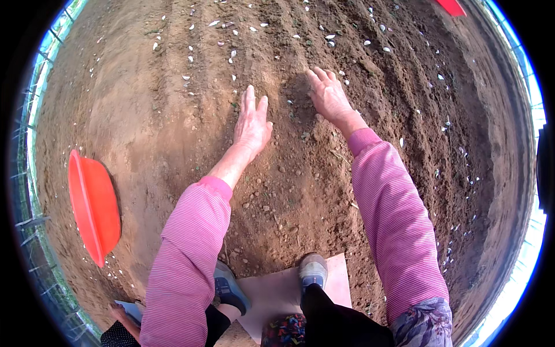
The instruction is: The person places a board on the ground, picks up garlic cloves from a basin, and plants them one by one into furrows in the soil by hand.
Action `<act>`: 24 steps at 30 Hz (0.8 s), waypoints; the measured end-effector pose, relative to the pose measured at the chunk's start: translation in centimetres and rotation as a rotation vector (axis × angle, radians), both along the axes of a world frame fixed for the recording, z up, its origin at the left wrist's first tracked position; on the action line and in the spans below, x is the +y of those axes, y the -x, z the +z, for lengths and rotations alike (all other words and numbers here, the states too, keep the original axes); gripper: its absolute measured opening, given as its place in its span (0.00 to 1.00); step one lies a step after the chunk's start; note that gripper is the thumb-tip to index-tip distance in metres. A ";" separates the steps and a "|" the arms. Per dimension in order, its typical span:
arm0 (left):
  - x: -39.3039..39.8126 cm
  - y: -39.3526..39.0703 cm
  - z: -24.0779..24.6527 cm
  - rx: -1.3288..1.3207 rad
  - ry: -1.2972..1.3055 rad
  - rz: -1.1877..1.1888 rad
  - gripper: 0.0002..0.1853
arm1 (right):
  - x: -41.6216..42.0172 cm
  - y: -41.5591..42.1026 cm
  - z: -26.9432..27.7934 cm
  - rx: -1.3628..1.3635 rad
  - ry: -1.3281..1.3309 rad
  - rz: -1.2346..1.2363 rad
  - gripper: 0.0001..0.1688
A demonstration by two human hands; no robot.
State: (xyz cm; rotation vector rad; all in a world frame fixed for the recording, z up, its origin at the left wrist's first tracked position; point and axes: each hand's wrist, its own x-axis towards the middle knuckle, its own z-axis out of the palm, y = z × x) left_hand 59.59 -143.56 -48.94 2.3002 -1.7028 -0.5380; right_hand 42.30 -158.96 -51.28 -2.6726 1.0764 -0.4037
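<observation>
My left hand (253, 123) hovers at or just over the brown soil (277, 195), palm down with its fingers apart and nothing visible in it. To its right, my right hand (327, 95) reaches a little farther forward, fingers bent toward the shaded soil of a shallow furrow; its palm is hidden. A pale garlic clove (289, 102) lies on the ground between the two hands. Another clove (341, 73) rests just right of my right fingertips. Several more cloves (233, 54) lie in rows beyond my left hand.
A red plastic basin (96, 208) sits tilted at left; part of another red object (452, 6) shows at top right. Beneath my shoes (313, 271) is a cardboard sheet (269, 288). Ridged furrows (416, 117) with scattered cloves run along the right. A person's dark dotted sleeve (117, 336) appears lower left.
</observation>
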 end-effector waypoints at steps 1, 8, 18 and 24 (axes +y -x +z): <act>-1.1 -0.4 -0.9 0.005 -0.004 -0.002 0.37 | -0.4 -0.6 -0.7 0.032 -0.041 -0.016 0.30; -4.5 1.0 -7.3 0.033 0.151 0.035 0.39 | -0.2 -0.7 -4.2 -0.057 -0.187 -0.066 0.32; 13.9 13.0 -4.0 0.348 0.147 -0.361 0.42 | 21.0 14.7 1.6 0.115 -0.317 0.062 0.33; 22.8 17.2 -1.4 0.610 -0.008 -0.706 0.36 | 28.6 23.6 3.4 0.149 -0.401 0.124 0.22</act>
